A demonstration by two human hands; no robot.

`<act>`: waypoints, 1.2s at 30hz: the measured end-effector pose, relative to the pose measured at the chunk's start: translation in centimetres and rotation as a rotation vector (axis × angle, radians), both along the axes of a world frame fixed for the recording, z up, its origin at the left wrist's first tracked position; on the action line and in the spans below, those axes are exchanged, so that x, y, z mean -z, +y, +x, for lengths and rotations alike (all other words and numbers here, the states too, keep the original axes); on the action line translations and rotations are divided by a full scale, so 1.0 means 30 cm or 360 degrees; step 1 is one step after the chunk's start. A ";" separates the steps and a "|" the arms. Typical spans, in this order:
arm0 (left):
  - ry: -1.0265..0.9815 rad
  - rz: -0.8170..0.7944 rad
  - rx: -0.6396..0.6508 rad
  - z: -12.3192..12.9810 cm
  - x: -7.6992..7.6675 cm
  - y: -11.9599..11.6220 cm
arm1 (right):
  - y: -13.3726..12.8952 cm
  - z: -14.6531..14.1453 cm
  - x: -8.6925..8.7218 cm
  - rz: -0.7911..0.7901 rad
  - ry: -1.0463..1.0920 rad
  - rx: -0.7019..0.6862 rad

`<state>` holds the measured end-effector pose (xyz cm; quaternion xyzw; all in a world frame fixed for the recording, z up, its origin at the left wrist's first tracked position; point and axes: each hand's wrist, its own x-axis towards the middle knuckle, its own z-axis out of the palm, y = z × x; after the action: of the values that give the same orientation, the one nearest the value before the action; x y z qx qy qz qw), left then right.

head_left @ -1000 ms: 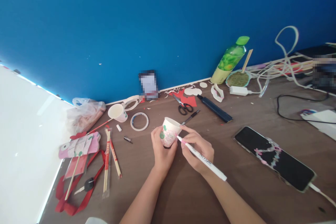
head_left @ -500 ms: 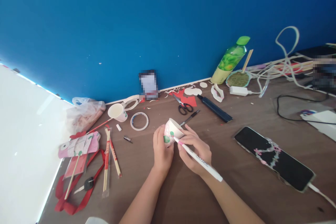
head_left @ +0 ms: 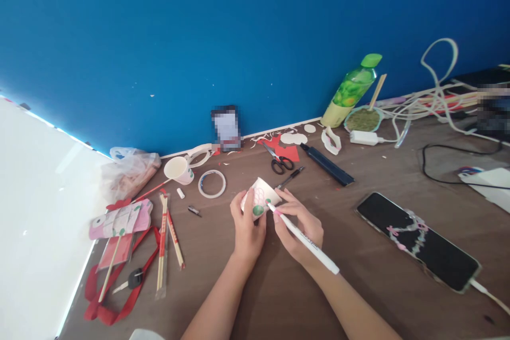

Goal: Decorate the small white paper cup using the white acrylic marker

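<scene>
A white paper cup (head_left: 260,194) with pink curved lines and green spots lies tilted between my hands at the middle of the table. My left hand (head_left: 248,226) grips it from the left, fingers over its side. My right hand (head_left: 302,227) holds a white marker (head_left: 308,241) with a pink collar, its tip against the cup's side near a green spot. The right fingertips are also close to the cup's rim. Behind the cup are a black pen (head_left: 290,177) and black-handled scissors (head_left: 282,164) beside red paper (head_left: 289,151).
A second cup (head_left: 179,170), a tape roll (head_left: 212,184) and wrapped chopsticks (head_left: 161,244) lie to the left. A dark blue case (head_left: 326,163) and a green bottle (head_left: 351,90) stand behind on the right; a phone (head_left: 418,239) lies at the right.
The cup has turned in my left hand, its opening now less toward the camera and more of its pink pattern showing. The marker and right hand have shifted slightly right.
</scene>
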<state>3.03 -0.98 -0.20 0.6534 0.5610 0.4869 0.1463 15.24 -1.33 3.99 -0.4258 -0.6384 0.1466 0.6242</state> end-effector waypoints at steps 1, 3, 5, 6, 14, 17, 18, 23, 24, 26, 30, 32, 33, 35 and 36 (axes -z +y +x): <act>0.0014 0.0016 -0.0013 -0.001 0.002 0.000 | 0.000 0.001 0.001 -0.0003 0.0002 0.0003; 0.0031 0.0046 -0.0037 -0.004 0.005 0.000 | 0.001 0.003 0.005 -0.0031 0.0023 0.0004; 0.0042 0.0070 -0.0048 -0.007 0.009 -0.001 | 0.001 0.004 0.008 -0.0099 0.0069 0.0006; 0.0048 0.0076 -0.0050 -0.008 0.011 -0.001 | 0.002 0.005 0.010 -0.0140 0.0097 0.0008; 0.0124 0.0125 -0.0040 -0.013 0.018 -0.002 | 0.005 0.001 0.008 -0.0230 0.0147 0.0026; 0.0102 0.0127 -0.0038 -0.014 0.014 -0.003 | 0.007 0.003 0.009 -0.0241 0.0152 -0.0007; 0.0093 0.0123 -0.0039 -0.015 0.014 -0.004 | 0.008 0.004 0.008 -0.0251 0.0154 -0.0026; 0.0126 0.0144 -0.0039 -0.016 0.014 -0.005 | 0.008 0.004 0.003 -0.0257 0.0198 -0.0008; 0.0145 0.0155 -0.0038 -0.016 0.015 -0.005 | 0.007 0.003 0.001 -0.0260 0.0202 0.0008; 0.0178 0.0172 -0.0039 -0.017 0.016 -0.005 | 0.007 -0.001 -0.002 -0.0279 0.0202 0.0034; 0.0190 0.0163 -0.0056 -0.016 0.016 -0.005 | 0.005 -0.006 -0.005 -0.0314 0.0219 0.0053; 0.0167 0.0145 -0.0055 -0.016 0.013 -0.005 | 0.005 -0.007 -0.004 -0.0325 0.0228 0.0055; 0.0149 0.0135 -0.0052 -0.015 0.012 -0.004 | 0.005 -0.007 -0.003 -0.0327 0.0236 0.0055; 0.0111 0.0122 -0.0046 -0.015 0.009 -0.004 | 0.005 -0.007 -0.001 -0.0331 0.0257 0.0050; 0.0097 0.0117 -0.0047 -0.014 0.008 -0.004 | 0.005 -0.007 0.000 -0.0334 0.0271 0.0043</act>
<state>2.60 -1.09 -0.44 0.6644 0.5565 0.4892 0.0979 15.03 -1.18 3.98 -0.4832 -0.5586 0.2398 0.6301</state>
